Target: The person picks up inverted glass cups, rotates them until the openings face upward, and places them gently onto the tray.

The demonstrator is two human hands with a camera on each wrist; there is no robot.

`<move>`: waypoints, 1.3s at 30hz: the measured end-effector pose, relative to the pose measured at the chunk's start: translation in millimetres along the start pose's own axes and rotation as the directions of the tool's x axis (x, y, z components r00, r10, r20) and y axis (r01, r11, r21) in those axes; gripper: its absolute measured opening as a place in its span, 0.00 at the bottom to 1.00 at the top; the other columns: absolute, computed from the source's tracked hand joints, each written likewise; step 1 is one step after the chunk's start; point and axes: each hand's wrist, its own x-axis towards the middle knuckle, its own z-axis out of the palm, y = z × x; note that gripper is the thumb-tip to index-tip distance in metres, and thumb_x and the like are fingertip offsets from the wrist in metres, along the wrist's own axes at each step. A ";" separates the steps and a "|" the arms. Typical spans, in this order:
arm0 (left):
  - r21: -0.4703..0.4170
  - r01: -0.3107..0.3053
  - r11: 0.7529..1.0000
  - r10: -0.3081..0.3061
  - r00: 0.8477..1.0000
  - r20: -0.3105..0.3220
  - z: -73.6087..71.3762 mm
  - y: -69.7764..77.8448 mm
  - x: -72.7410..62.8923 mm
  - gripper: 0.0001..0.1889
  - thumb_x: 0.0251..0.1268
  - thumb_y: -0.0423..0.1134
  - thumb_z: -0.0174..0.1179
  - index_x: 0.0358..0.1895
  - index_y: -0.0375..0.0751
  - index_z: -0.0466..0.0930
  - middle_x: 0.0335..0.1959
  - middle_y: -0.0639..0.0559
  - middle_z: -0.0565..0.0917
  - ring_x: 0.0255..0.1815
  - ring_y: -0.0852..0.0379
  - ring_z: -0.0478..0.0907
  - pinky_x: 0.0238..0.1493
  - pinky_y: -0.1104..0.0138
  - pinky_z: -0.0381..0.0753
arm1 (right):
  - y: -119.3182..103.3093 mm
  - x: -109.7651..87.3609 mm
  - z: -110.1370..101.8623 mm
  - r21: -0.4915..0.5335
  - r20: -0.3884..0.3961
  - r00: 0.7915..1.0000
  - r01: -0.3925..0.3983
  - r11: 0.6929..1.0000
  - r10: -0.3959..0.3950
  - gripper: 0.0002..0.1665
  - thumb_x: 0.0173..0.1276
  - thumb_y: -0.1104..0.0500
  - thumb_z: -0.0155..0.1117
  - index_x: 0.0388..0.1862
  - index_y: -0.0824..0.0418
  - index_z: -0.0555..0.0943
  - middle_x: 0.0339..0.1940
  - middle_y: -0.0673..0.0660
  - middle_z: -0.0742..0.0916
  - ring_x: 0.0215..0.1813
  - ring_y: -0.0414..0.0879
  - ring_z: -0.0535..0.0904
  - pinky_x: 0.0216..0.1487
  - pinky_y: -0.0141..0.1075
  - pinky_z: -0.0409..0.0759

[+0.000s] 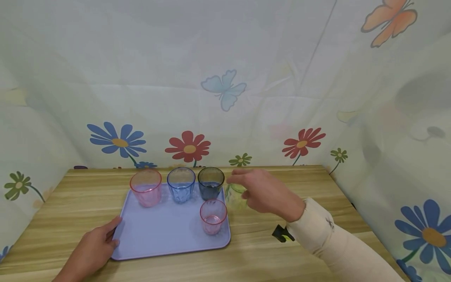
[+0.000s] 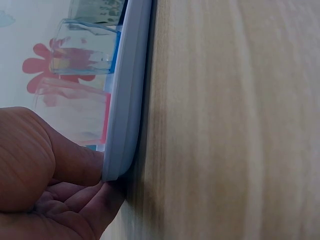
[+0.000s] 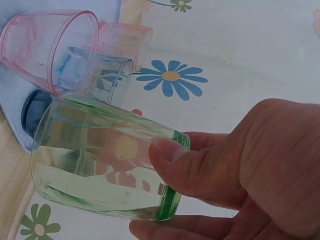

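Observation:
My right hand (image 1: 262, 192) grips a clear green glass (image 3: 107, 157) by its thick base, thumb on one side and fingers on the other. The glass is upside down, its rim pointing downward, just beyond the right edge of the lavender tray (image 1: 158, 231). Pinched between thumb and fingers of my left hand (image 1: 89, 244) is the tray's left edge, near the front corner. Upright along the tray's back stand a large pink glass (image 1: 148, 192), a blue glass (image 1: 181, 188) and a dark grey glass (image 1: 210, 186). A smaller pink glass (image 1: 213, 219) stands at its right side.
The tray lies on a wood-grain table (image 1: 267, 258). Behind and beside the table hangs a pale sheet (image 1: 158, 109) printed with flowers and butterflies. A black strap piece (image 1: 282, 234) hangs at my right wrist.

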 end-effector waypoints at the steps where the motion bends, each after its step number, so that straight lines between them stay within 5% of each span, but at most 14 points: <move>1: -0.001 -0.003 1.000 0.003 1.000 -0.001 -0.1 -0.1 0.1 0.33 0.66 0.27 0.63 0.73 0.19 0.64 0.70 0.19 0.70 0.71 0.27 0.73 0.62 0.42 0.81 | -0.5 0.4 -0.3 0.000 0.001 1.000 0.000 1.000 0.000 0.32 0.63 0.73 0.70 0.65 0.52 0.85 0.71 0.59 0.83 0.64 0.56 0.86 0.62 0.48 0.88; 15: 0.003 -0.002 1.000 0.002 1.000 -0.006 0.4 -0.9 0.5 0.33 0.66 0.27 0.63 0.73 0.19 0.65 0.70 0.19 0.70 0.71 0.27 0.72 0.63 0.40 0.79 | -4.4 5.5 -3.0 0.011 0.002 1.000 0.023 1.000 -0.023 0.32 0.63 0.75 0.68 0.65 0.52 0.85 0.70 0.58 0.84 0.61 0.57 0.87 0.61 0.48 0.88; 23: -0.004 0.003 1.000 -0.003 1.000 -0.004 0.0 -0.6 0.3 0.33 0.66 0.27 0.62 0.74 0.20 0.64 0.70 0.20 0.69 0.71 0.28 0.73 0.64 0.41 0.79 | -8.3 8.9 -4.2 0.009 -0.003 0.999 0.044 0.999 -0.044 0.32 0.63 0.75 0.69 0.64 0.53 0.85 0.67 0.55 0.86 0.52 0.53 0.90 0.52 0.43 0.90; 39: -0.024 0.012 1.000 -0.011 1.000 0.019 -0.3 0.8 0.3 0.33 0.67 0.26 0.62 0.74 0.19 0.63 0.71 0.19 0.67 0.72 0.28 0.71 0.64 0.43 0.79 | -12.6 16.0 -6.5 0.013 0.013 1.000 0.019 1.000 -0.019 0.33 0.64 0.74 0.68 0.65 0.50 0.85 0.69 0.55 0.85 0.56 0.56 0.89 0.56 0.45 0.90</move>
